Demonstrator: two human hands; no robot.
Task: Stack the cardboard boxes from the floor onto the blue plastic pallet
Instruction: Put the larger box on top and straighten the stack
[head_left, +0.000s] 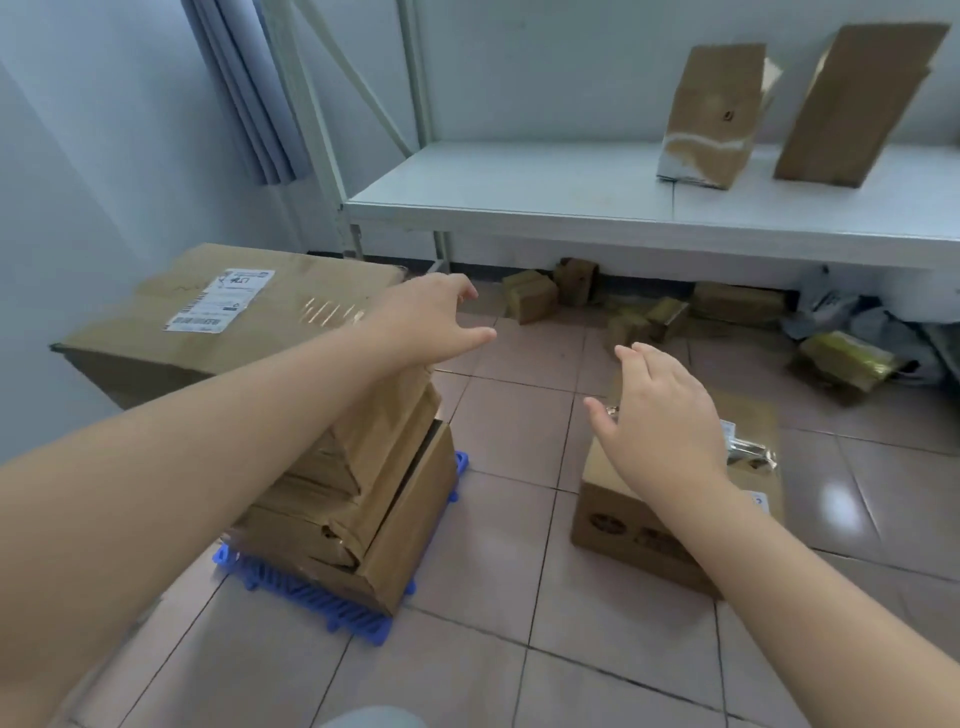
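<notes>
Blue plastic pallet (332, 605) on the tiled floor (519, 597), already carrying a leaning stack of cardboard boxes (374, 499), topped by a large labelled box (218, 317) overhanging to the left. Next box (639, 530) on the floor just right of the pallet, upright, printing on its near face. Both hands empty: left hand (421, 317) above the stack's top edge, grip wide; right hand (660, 415) over the floor box, grip wide, not yet touching as far as can be told. Likely step: reaching for the next pickup. Calls for both palms on opposite sides, then a lift onto an already uneven stack. Small boxes (530, 296) under the shelf (623, 208) blurred; pallet mostly hidden.
</notes>
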